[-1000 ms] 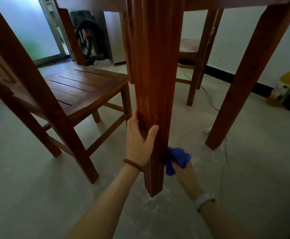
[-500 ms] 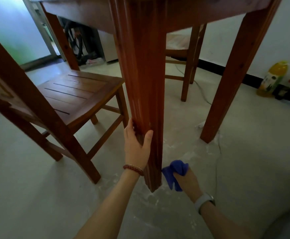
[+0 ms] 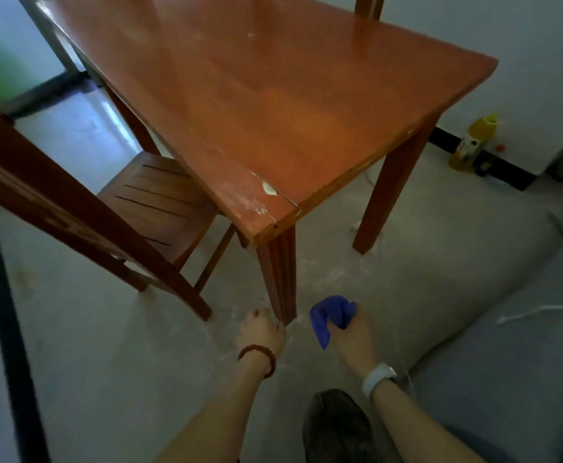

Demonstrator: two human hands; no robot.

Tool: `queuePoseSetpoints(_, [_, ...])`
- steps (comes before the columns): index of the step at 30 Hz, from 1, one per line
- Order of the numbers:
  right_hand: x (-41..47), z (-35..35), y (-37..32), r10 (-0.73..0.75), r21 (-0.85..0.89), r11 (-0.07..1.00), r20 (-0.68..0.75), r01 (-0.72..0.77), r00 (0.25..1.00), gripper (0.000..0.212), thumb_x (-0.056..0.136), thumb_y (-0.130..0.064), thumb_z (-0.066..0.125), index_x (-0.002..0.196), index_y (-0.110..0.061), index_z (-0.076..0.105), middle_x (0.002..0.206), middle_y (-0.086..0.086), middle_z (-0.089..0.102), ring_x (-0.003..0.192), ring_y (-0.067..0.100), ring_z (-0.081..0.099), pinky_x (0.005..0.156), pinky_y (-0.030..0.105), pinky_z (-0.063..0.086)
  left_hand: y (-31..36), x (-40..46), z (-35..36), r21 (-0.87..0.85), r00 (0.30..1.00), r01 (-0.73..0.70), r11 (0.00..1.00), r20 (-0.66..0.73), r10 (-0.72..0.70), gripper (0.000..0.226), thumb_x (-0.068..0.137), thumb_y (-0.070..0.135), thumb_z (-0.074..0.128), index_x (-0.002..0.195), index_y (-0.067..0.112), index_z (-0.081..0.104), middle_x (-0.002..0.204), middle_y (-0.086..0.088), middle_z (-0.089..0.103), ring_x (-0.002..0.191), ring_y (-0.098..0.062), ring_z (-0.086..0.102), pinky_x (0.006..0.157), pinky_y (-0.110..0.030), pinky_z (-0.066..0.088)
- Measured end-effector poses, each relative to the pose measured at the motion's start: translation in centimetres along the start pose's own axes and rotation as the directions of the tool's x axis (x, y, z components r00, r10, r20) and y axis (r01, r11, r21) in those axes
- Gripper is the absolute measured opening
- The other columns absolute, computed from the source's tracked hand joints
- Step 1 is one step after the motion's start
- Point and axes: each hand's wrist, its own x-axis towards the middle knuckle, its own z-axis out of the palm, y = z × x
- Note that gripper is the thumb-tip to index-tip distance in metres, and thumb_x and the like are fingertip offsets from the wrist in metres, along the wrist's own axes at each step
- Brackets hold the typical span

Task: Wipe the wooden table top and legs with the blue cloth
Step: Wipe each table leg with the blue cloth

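Note:
The wooden table top (image 3: 266, 95) fills the upper middle of the view, reddish with white chips near its front corner. Its near leg (image 3: 280, 282) drops from that corner to the floor. My left hand (image 3: 261, 332), with a bead bracelet on the wrist, rests against the foot of this leg, fingers loosely curled around it. Just right of the leg, my right hand (image 3: 348, 335) grips the bunched blue cloth (image 3: 328, 315), a small gap away from the wood. A second table leg (image 3: 390, 192) stands farther right.
A wooden chair (image 3: 153, 202) stands left of the table, its seat tucked partly under the edge. A yellow bottle (image 3: 474, 142) sits on the floor by the right wall. My shoe (image 3: 337, 426) shows at the bottom. White dust lies on the concrete floor (image 3: 89, 345) around the leg.
The view has risen from under the table to above its top. Both hands have slid down to the leg's foot, and the cloth has come slightly off the wood.

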Motion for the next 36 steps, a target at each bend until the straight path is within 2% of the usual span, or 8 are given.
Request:
queuePoseSetpoints(3, [-4.0,-4.0,-5.0,-0.02,0.016,1.0,-0.047,0.02,0.999,0.022,0.082,-0.003,0.06,0.073,-0.016,0.043,0.067,0.003,0.046,0.062,0.011,0.048,0.059,0.025,0.038,3.1,-5.5,-3.1,-0.015,0.987,-0.16,0.987,-0.008,0.16,0.04,0.092,0.033,0.045,0.13,0.019,0.045,0.135,-0.005,0.044,0.121,-0.022,0.043,0.102,-0.036,0.038])
queuePoseSetpoints(7, [-7.6,-10.2,-11.9,-0.106,0.034,0.993,-0.164,0.113,0.981,0.019,0.074,-0.028,0.061,0.075,-0.017,0.045,0.062,-0.005,0.044,0.058,0.009,0.047,0.055,0.026,0.038,9.0,-11.5,-9.4,0.013,0.929,-0.346,0.938,-0.137,0.344,0.043,0.091,0.034,0.046,0.132,0.021,0.043,0.136,0.002,0.042,0.126,-0.015,0.038,0.107,-0.034,0.033])
queuePoseSetpoints(12, [-9.8,-18.0,-20.8,-0.209,0.072,0.969,-0.271,0.236,0.94,0.019,0.078,-0.015,0.068,0.089,-0.017,0.052,0.073,-0.001,0.055,0.064,0.009,0.053,0.058,0.023,0.04,15.2,-14.5,-16.9,0.052,0.848,-0.475,0.879,-0.242,0.472,0.041,0.089,0.03,0.05,0.128,0.016,0.048,0.131,-0.002,0.047,0.123,-0.018,0.042,0.102,-0.038,0.037])
queuePoseSetpoints(15, [-9.3,-21.9,-23.4,-0.205,0.048,0.972,-0.322,0.232,0.924,0.022,0.078,-0.02,0.067,0.078,-0.027,0.046,0.07,-0.004,0.051,0.062,0.008,0.051,0.057,0.022,0.04,18.5,-14.9,-19.1,0.052,0.833,-0.476,0.878,-0.291,0.47,0.04,0.089,0.028,0.052,0.126,0.013,0.05,0.128,-0.004,0.05,0.12,-0.022,0.045,0.099,-0.04,0.039])
queuePoseSetpoints(19, [-6.6,-25.3,-24.7,-0.176,0.003,0.981,-0.391,0.192,0.903,0.029,0.069,-0.046,0.057,0.079,-0.021,0.045,0.073,0.0,0.045,0.064,0.012,0.045,0.059,0.028,0.038,22.1,-13.9,-20.0,0.021,0.833,-0.502,0.865,-0.258,0.49,0.04,0.088,0.028,0.052,0.126,0.014,0.05,0.127,-0.005,0.05,0.119,-0.022,0.046,0.098,-0.044,0.041])
queuePoseSetpoints(24, [-3.6,-26.1,-26.7,-0.089,0.051,0.991,-0.413,0.121,0.906,0.023,0.078,-0.026,0.068,0.092,-0.014,0.054,0.079,0.002,0.058,0.071,0.015,0.057,0.059,0.025,0.039,25.1,-10.2,-21.5,0.054,0.829,-0.523,0.851,-0.198,0.522,0.04,0.089,0.03,0.05,0.128,0.018,0.048,0.13,-0.003,0.048,0.121,-0.02,0.043,0.101,-0.041,0.038])
queuePoseSetpoints(30, [1.1,-28.0,-29.1,-0.087,0.039,0.992,-0.446,0.117,0.891,0.018,0.079,-0.016,0.067,0.088,-0.019,0.052,0.077,0.004,0.058,0.073,0.022,0.058,0.064,0.039,0.047,29.6,-3.9,-23.3,0.038,0.824,-0.537,0.842,-0.19,0.534,0.041,0.09,0.032,0.048,0.13,0.021,0.046,0.134,0.0,0.044,0.125,-0.018,0.039,0.106,-0.04,0.032])
queuePoseSetpoints(36, [6.3,-32.2,-32.1,-0.076,0.069,0.99,-0.48,0.124,0.874,0.021,0.082,-0.015,0.065,0.082,-0.027,0.048,0.076,0.004,0.058,0.071,0.02,0.057,0.064,0.034,0.046,36.4,0.8,-23.8,-0.002,0.789,-0.604,0.797,-0.142,0.598,0.041,0.091,0.033,0.047,0.13,0.021,0.045,0.133,0.0,0.044,0.124,-0.017,0.04,0.104,-0.04,0.036])
